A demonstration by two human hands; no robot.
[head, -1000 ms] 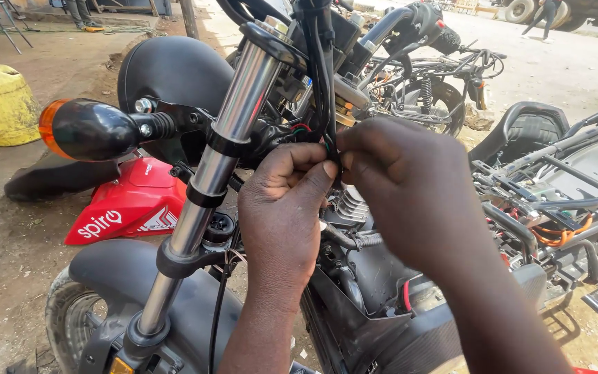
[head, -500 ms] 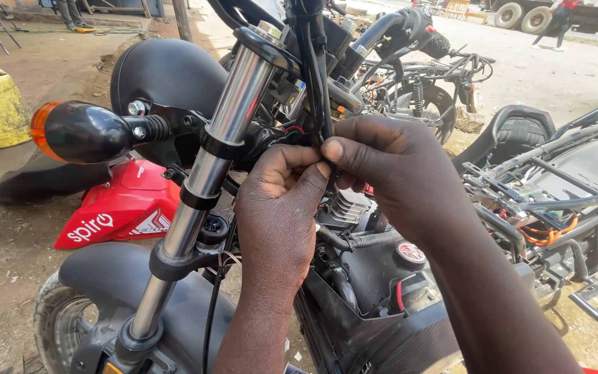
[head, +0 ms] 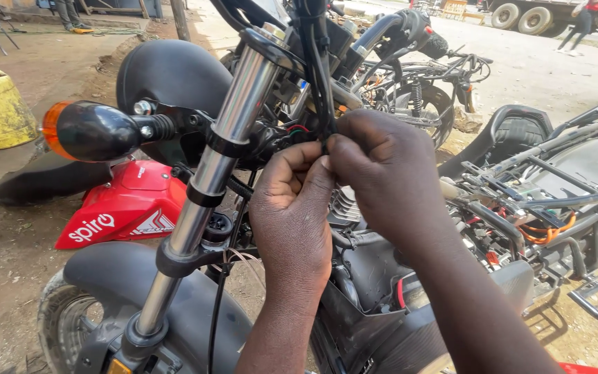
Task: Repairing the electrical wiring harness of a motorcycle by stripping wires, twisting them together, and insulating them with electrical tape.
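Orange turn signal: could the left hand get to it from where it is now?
Probably yes. The left hand pinches the black cable bundle just right of the chrome fork tube; that tube stands between it and the turn signal, so it would reach around.

Bright daylight, soft shadows; glare on chrome fork tube (head: pixel 240 111); sharp focus, slight edge distortion.

an open-air motorbike repair yard: stripped motorcycles (head: pixel 520 201) parked on bare dirt ground (head: pixel 1 242) beside a road.

Both arms are bare up to the frame's lower edge, no sleeves showing. The left hand (head: pixel 292 208) and right hand (head: pixel 382 176) wear no gloves, rings or watch; fingernails are short.
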